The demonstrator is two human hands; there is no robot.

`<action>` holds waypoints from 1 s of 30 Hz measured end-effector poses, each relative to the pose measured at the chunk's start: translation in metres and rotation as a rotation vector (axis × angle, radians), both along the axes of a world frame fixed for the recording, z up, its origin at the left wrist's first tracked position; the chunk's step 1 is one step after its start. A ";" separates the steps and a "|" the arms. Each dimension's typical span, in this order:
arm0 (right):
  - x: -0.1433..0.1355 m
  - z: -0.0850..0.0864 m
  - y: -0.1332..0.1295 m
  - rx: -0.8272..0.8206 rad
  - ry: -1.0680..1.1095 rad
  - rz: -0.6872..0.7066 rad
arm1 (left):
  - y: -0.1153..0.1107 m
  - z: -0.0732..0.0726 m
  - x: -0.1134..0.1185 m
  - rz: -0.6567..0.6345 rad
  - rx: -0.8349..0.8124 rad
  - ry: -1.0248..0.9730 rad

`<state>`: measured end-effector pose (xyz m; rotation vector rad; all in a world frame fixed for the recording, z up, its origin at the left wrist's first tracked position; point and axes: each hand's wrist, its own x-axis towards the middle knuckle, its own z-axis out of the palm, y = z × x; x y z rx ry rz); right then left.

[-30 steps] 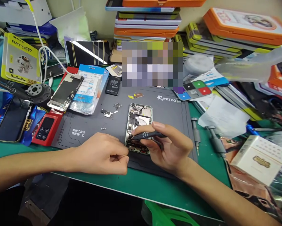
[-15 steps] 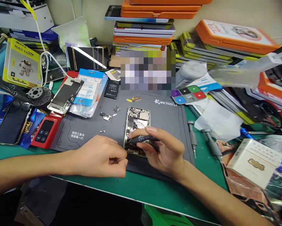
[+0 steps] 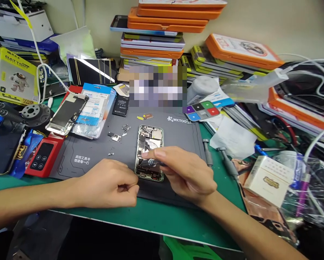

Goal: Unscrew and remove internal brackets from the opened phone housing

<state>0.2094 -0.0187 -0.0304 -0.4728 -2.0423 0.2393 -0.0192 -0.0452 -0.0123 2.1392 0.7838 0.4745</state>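
Note:
An opened phone [image 3: 151,144] with its inner parts showing lies upright on the dark grey mat [image 3: 96,159]. My right hand [image 3: 186,171] is closed round a dark tool [image 3: 152,162], held low across the phone's lower half; its tip is hidden among the parts. My left hand [image 3: 114,184] rests as a loose fist beside the phone's lower left edge; whatever its curled fingers hold, if anything, is hidden. Small metal parts [image 3: 115,136] lie left of the phone. Above it is a small brown and yellow piece [image 3: 147,116].
A black battery [image 3: 121,105] and a detached screen [image 3: 67,113] lie at the upper left, with a red device [image 3: 44,155] below. Screwdrivers [image 3: 228,162] and a white box [image 3: 268,180] are at the right. Stacked orange cases [image 3: 167,23] stand behind.
The view has shifted, so most things appear further left. My right hand has turned and lowered over the tool, its fingers now more bunched. My left hand keeps its fist beside the phone.

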 end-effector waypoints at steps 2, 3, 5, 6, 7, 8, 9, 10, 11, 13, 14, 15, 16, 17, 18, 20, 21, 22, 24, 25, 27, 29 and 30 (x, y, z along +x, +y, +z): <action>0.000 0.001 0.000 0.014 0.010 0.002 | 0.000 0.000 0.000 -0.004 0.004 0.001; 0.000 0.002 -0.001 0.011 0.009 -0.002 | 0.000 0.000 0.000 -0.007 0.004 0.001; 0.001 0.004 -0.002 -0.020 0.004 -0.001 | 0.000 0.001 0.000 -0.010 0.005 0.004; 0.002 0.004 -0.002 -0.040 0.006 -0.001 | 0.000 0.001 0.000 -0.011 0.007 0.006; 0.002 0.004 -0.002 -0.054 0.011 -0.002 | 0.000 0.002 0.000 -0.012 0.009 0.010; 0.003 0.005 -0.003 -0.067 0.016 -0.004 | 0.000 0.002 0.000 -0.013 0.013 0.012; 0.003 0.005 -0.003 -0.081 0.020 -0.004 | 0.000 0.003 0.000 -0.015 0.017 0.013; 0.003 0.004 -0.003 -0.097 0.020 0.002 | 0.000 0.003 0.000 -0.018 0.020 0.013; 0.003 0.004 -0.003 -0.113 0.015 0.007 | 0.000 0.003 0.000 -0.020 0.023 0.012; 0.004 0.004 -0.004 -0.131 0.007 0.003 | 0.001 0.003 0.000 -0.020 0.031 0.008; 0.004 0.004 -0.004 -0.130 0.007 -0.004 | 0.001 0.003 0.000 -0.020 0.033 0.006; 0.005 0.004 -0.004 -0.129 0.009 -0.007 | 0.001 0.004 0.000 -0.021 0.035 0.006; 0.005 0.005 -0.004 -0.134 0.010 -0.003 | 0.001 0.004 0.000 -0.022 0.034 0.007; 0.006 0.005 -0.003 -0.145 0.012 0.006 | 0.001 0.004 0.000 -0.023 0.033 0.009; 0.006 0.005 -0.003 -0.152 0.012 0.014 | 0.001 0.004 0.000 -0.024 0.032 0.011; 0.007 0.006 -0.003 -0.140 0.011 0.011 | 0.001 0.005 0.000 -0.025 0.034 0.018; 0.007 0.007 -0.003 -0.125 0.009 0.009 | 0.001 0.005 0.000 -0.026 0.038 0.020; 0.006 0.008 -0.003 -0.115 0.005 0.008 | 0.001 0.005 0.000 -0.027 0.041 0.022; 0.005 0.009 -0.003 -0.108 -0.004 0.023 | 0.001 0.005 -0.001 -0.027 0.046 0.024; 0.004 0.010 -0.003 -0.107 -0.011 0.029 | 0.001 0.004 0.000 -0.024 0.047 0.022; 0.002 0.011 -0.004 -0.085 -0.019 0.027 | 0.001 0.004 0.000 -0.021 0.047 0.018; 0.001 0.011 -0.004 -0.064 -0.026 0.026 | 0.001 0.003 0.000 -0.022 0.048 0.014; 0.001 0.011 -0.005 -0.064 -0.030 0.027 | 0.001 0.003 0.000 -0.021 0.049 0.011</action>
